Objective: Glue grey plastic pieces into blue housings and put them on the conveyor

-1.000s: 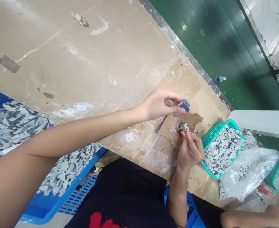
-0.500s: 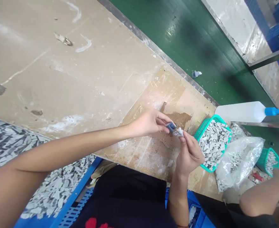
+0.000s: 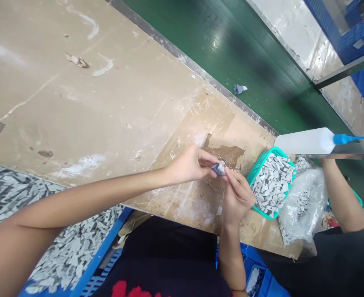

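Note:
Pinched between the fingertips of my left hand [image 3: 190, 166] is a small dark blue-grey piece [image 3: 218, 168], held over the worktable [image 3: 182, 206]. My right hand [image 3: 237, 198] grips a small whitish piece [image 3: 221, 167] that meets the right end of the blue-grey one. Both hands touch at the fingertips above a torn brown cardboard patch [image 3: 231, 153]. Just right of my right hand stands a green basket [image 3: 256, 165] filled with grey and white pieces.
A white bottle with a blue nozzle [image 3: 306, 141] lies behind the basket. Beside it is a clear plastic bag [image 3: 318, 189]. Another person's arm [image 3: 346, 198] reaches in at the right. A grey part [image 3: 240, 89] lies on the green surface. Many pieces [image 3: 73, 251] fill a blue container at lower left.
The whitish piece has been brought against the blue-grey piece, closing the gap between my hands. The other person's arm has moved forward beside the bag. The grey part on the green surface has shifted left in view.

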Demonstrator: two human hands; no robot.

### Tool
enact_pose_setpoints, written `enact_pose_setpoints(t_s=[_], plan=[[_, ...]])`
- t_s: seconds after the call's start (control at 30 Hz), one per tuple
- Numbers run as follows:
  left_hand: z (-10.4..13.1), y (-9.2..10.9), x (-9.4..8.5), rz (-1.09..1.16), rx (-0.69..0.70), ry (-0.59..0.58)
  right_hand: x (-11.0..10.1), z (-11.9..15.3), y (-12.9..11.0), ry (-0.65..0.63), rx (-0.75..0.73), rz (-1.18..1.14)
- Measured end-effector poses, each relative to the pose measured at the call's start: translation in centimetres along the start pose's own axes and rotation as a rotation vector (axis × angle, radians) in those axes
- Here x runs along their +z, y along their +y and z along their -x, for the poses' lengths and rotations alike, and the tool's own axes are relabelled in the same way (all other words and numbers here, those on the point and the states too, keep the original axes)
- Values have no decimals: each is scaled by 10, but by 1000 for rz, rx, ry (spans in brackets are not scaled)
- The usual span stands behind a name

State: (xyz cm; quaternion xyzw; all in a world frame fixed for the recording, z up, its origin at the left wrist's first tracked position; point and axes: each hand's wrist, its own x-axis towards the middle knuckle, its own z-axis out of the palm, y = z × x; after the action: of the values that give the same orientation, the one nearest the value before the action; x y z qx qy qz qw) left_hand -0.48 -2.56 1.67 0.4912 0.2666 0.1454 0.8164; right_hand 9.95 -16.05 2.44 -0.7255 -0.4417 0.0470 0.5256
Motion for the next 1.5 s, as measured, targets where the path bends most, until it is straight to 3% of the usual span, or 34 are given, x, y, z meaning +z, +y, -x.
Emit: enact_pose_setpoints(t_s=[0.3,0.47,0.53,0.7,0.8,0.87,0.97,1.07,1.13,1.23,1.4,1.5], plan=[[2,-5,3,-67,-17,125,4,4,-3,-147,72,128],[-2,2,-2,-166,-9,-1,2,-1,-6,-250,77,165],[-2,9,-4,-96,-33,-9,-10,-5,-7,-222,89,157],[-6,29,-16,195,-60,233,-77,-15,7,147,144,342],[-16,42,-25,111,-51,347,-118,-21,24,-13,286,469],[-29,53,-34,-31,-18,373,-134,-23,35,-187,341,495],[-61,77,-55,-336,121,444,-141,-27,46,-369,263,453],[-108,106,-84,-646,212,670,-140,-29,56,-457,150,422],[-139,126,-100,-783,186,823,-140,-29,63,-479,102,412],[-175,144,-115,-903,156,885,-143,-27,73,-509,42,390],[-202,143,-119,-1139,130,982,-141,-19,84,-469,-49,381],[-208,134,-117,-1266,171,937,-140,-19,81,-426,-105,362]])
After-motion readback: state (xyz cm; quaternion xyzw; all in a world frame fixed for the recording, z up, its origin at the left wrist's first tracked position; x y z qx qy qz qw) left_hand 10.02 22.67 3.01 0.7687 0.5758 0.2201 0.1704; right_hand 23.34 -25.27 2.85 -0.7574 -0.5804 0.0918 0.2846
